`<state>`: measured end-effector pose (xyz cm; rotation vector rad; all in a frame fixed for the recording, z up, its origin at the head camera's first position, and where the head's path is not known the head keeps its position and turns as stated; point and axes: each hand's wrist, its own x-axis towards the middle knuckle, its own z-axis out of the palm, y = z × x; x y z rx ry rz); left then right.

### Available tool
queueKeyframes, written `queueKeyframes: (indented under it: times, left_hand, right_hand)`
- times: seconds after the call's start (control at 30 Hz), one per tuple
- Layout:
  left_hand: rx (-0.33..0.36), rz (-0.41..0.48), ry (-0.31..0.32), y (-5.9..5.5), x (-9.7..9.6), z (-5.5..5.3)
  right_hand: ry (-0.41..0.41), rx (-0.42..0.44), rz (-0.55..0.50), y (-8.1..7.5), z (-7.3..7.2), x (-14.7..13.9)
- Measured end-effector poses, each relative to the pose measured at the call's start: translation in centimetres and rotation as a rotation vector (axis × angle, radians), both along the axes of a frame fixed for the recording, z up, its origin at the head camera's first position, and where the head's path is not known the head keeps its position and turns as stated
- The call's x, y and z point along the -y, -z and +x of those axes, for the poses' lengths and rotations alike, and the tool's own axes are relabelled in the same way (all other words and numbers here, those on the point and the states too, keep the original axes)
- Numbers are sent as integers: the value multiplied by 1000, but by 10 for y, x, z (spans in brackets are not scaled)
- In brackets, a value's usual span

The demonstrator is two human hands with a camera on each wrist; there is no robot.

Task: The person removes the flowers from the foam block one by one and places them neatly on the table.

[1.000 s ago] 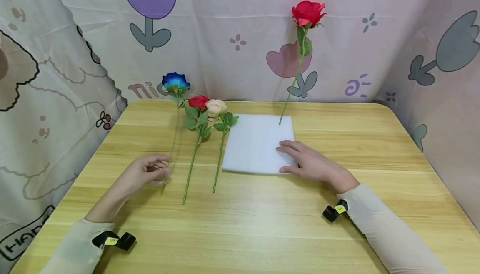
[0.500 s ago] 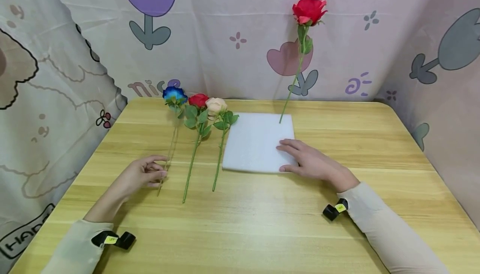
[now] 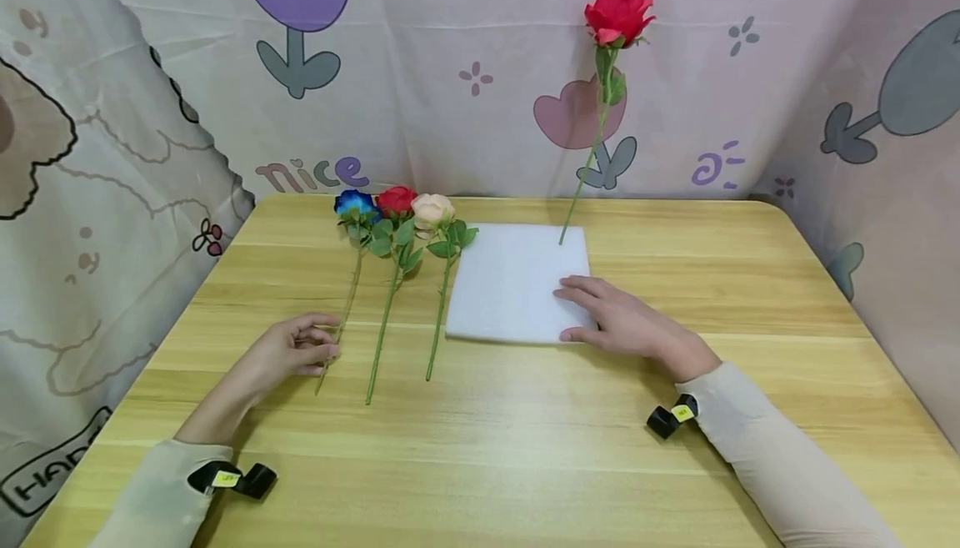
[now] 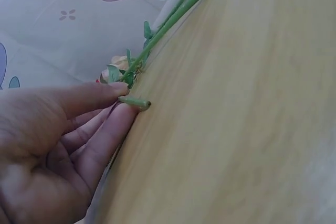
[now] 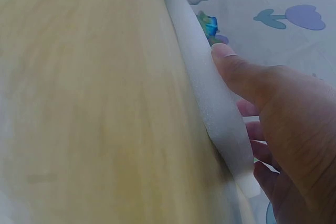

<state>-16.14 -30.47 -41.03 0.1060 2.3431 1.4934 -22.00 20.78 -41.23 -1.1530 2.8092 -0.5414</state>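
Observation:
My left hand (image 3: 288, 348) pinches the stem of a blue rose (image 3: 356, 205) between thumb and fingers, near its lower end. The cut stem tip (image 4: 140, 103) pokes out past the fingertips in the left wrist view. Beside it lie a red rose (image 3: 394, 201) and a cream rose (image 3: 433, 213), their stems toward me. My right hand (image 3: 618, 319) rests on the right edge of a white foam board (image 3: 510, 281), fingers extended. Another red rose (image 3: 619, 19) stands in the foam's back right corner, leaning slightly right.
The wooden table (image 3: 480, 448) reaches back to a patterned cloth (image 3: 427, 114) hanging behind and at both sides. A black wrist camera (image 3: 255, 481) sits on the left sleeve, another camera (image 3: 663, 421) on the right one.
The blue rose's bloom has come down from above the table's back edge to lie beside the red rose. My left hand has barely moved; my right hand stays on the foam.

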Motion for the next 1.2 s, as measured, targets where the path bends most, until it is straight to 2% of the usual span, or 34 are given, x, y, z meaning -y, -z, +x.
queueKeyframes:
  times: [0.43,0.87,1.03,1.2]
  left_hand:
    - [-52,-32,25,6,0,1]
    - [-62,-46,2,4,-2,3]
    - [-44,-35,-33,3,-1,3]
    - [-82,-59,-91,1,3,2]
  right_hand:
    - [0,15,1,-2,1,1]
    - [11,18,11,2,2,1]
    - [13,12,3,3,2,1]
    - [6,1,-12,2,1,1]
